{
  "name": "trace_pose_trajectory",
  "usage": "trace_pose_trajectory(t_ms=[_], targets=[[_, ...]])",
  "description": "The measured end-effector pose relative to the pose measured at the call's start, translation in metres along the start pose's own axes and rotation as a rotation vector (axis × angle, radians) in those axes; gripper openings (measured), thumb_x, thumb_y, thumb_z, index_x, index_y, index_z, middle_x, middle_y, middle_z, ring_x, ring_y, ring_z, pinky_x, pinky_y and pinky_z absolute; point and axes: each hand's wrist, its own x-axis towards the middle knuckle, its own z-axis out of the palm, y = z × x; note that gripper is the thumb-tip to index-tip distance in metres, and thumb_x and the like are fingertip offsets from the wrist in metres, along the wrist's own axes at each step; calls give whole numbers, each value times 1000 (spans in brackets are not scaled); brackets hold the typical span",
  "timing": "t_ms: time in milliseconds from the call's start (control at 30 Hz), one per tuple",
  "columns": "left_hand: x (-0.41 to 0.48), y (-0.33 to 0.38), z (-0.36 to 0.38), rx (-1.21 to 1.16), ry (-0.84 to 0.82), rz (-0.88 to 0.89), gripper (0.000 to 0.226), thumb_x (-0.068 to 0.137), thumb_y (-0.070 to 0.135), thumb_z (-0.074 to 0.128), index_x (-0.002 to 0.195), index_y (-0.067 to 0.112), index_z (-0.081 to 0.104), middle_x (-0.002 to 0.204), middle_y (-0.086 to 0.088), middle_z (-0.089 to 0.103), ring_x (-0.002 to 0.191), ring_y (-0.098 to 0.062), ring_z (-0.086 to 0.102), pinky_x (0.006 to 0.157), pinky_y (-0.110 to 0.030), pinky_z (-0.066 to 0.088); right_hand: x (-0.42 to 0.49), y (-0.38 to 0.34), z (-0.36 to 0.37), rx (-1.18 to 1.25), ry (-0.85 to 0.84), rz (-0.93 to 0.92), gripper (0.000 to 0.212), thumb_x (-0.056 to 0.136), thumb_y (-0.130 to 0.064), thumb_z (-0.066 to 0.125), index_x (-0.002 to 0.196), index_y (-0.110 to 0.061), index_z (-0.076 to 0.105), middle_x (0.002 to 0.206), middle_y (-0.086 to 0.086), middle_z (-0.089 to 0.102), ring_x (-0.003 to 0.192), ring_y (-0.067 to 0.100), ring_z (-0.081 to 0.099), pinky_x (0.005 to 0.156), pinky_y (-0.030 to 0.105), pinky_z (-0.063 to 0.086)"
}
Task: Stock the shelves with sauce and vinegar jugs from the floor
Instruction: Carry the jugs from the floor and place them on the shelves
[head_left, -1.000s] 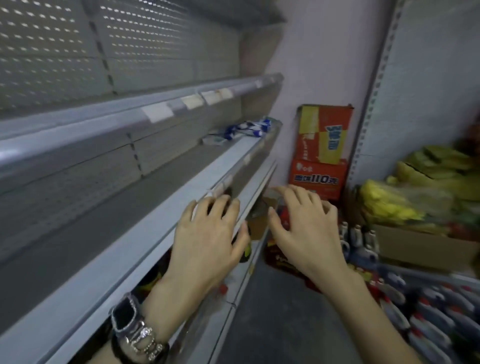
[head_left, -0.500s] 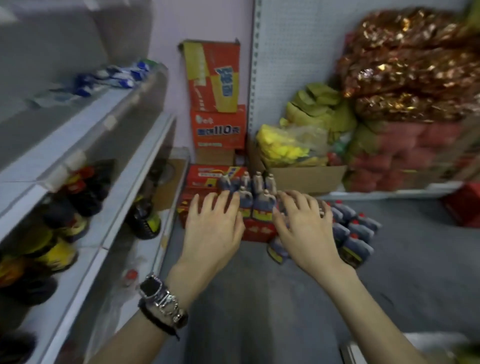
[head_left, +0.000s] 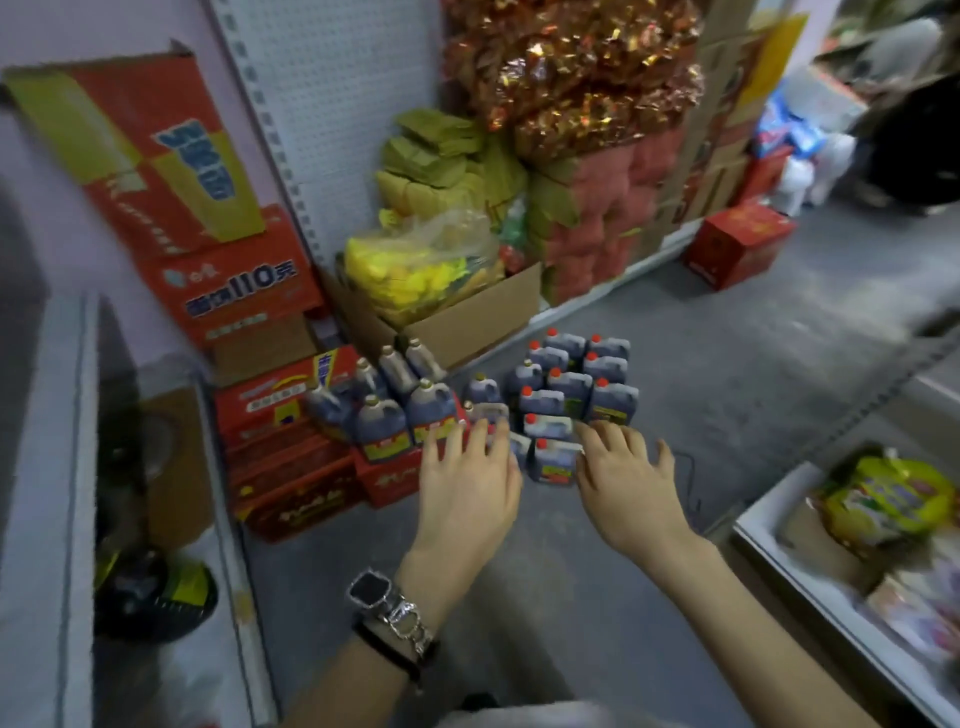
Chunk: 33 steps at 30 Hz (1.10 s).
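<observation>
1. At the bottom edge, nearest the onlooker, two bare forearms reach forward and down. The left wrist carries a dark-faced watch (head_left: 370, 590) and a chain bracelet (head_left: 410, 626).
2. The left hand (head_left: 467, 483) is palm down with its fingers straight and slightly spread, and it grips nothing. Its fingertips overlap the nearest jugs, but contact cannot be judged.
3. The right hand (head_left: 623, 478) is likewise palm down with splayed fingers and grips nothing. It lies just beside the closest jug of the floor cluster.
4. The red-capped jugs (head_left: 571, 387) hold dark liquid and stand upright in tight rows on the grey floor (head_left: 753, 395), just beyond both hands.
5. The tan-capped jugs (head_left: 402, 413) are also dark and sit on stacked red cartons (head_left: 291, 467), left of the floor cluster.
6. The shelf unit (head_left: 67, 467) runs along the left edge. Its low tier holds a dark container with a yellow label (head_left: 156, 592), too blurred to identify further.
7. An open white bin (head_left: 769, 551) at the right edge holds bright packets.
8. An open cardboard box (head_left: 467, 319) of yellow bags stands behind the jugs.
9. Red-and-yellow cartons (head_left: 156, 156) are stacked against the wall, beside a white pegboard panel (head_left: 337, 104).
10. Farthest back, gold foil bags (head_left: 571, 67) are heaped above red packs, and a red box (head_left: 737, 244) stands on the floor nearby.
</observation>
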Motion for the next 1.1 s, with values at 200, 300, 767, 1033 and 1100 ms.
trace_pose_trajectory(t_ms=[200, 300, 767, 1033, 1100], targets=[[30, -12, 31, -59, -71, 107, 48, 85, 29, 34, 111, 8, 67, 102, -10, 69, 91, -30, 65, 84, -47, 52, 15, -4, 9, -27, -65, 142, 44, 101, -32, 27, 143, -20, 27, 146, 1, 31, 136, 22, 25, 111, 53, 14], [54, -15, 49, -88, -96, 148, 49, 86, 29, 32, 111, 6, 68, 100, -10, 70, 92, -32, 65, 83, -46, 52, 30, 3, 12, -28, -80, 169, 44, 101, -31, 28, 143, -20, 27, 146, 1, 31, 136, 21, 26, 112, 53, 14], [182, 23, 134, -107, -119, 132, 44, 87, 29, 32, 103, 7, 68, 95, -7, 69, 85, -27, 64, 75, -41, 52, 177, 95, 60, -143, 67, 7, 41, 78, -25, 72, 115, -10, 63, 114, 11, 63, 101, 31, 62, 83, 57, 47], [241, 36, 220, -34, -218, 73, 46, 90, 27, 31, 112, 4, 65, 97, -11, 68, 89, -33, 63, 77, -44, 51, 267, 148, 115, -203, 71, -155, 40, 63, -25, 84, 96, -9, 70, 95, 9, 69, 81, 29, 67, 72, 51, 53], [249, 37, 246, -36, -249, 81, 47, 88, 26, 31, 110, 3, 66, 95, -11, 69, 85, -33, 63, 75, -44, 52, 281, 155, 135, -183, 36, -143, 41, 60, -25, 86, 95, -9, 70, 93, 9, 69, 80, 28, 67, 71, 51, 53]])
